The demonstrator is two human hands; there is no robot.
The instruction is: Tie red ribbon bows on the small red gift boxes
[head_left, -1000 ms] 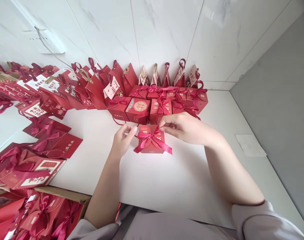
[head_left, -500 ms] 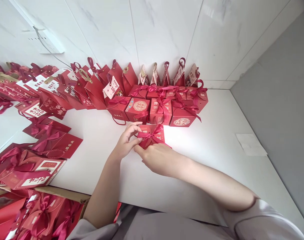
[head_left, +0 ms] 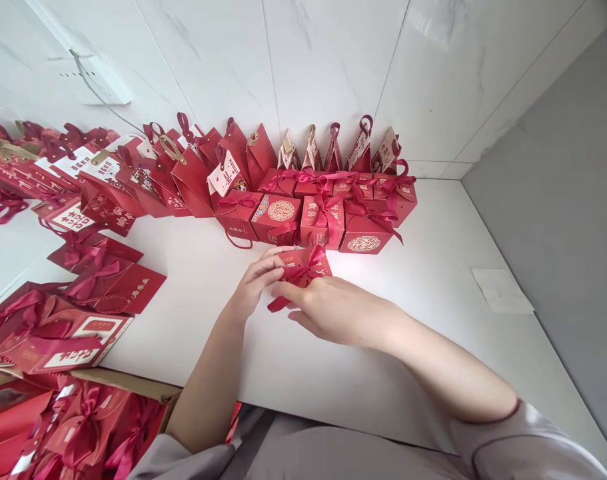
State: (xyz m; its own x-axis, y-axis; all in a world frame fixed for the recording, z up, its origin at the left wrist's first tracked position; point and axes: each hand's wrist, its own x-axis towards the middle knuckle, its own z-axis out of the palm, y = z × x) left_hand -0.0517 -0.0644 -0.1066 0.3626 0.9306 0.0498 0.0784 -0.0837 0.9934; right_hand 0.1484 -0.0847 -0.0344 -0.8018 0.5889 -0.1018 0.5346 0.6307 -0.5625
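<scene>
A small red gift box (head_left: 292,257) with a dark pink ribbon (head_left: 310,263) tied in a bow lies on the white table in front of me. My left hand (head_left: 257,280) holds the box at its left side, fingers curled along its edge and the bow's left loop. From the right, my right hand (head_left: 336,310) reaches over the near side of the box, its fingers bent and closed at the ribbon. A ribbon tail pokes out below its fingertips. The hand hides the near part of the box, and its exact pinch is partly covered.
Behind the box stand finished-looking red gift boxes (head_left: 366,233) with bows. Rows of red gift bags (head_left: 196,183) line the tiled wall. More boxes (head_left: 78,333) lie at left, above a carton (head_left: 128,381) of red boxes. A white paper (head_left: 502,291) lies at right.
My right hand has shifted slightly right and up, its fingers less tucked against the box. A ribbon tail now shows below the fingers. My left hand stays at the box's left side.
</scene>
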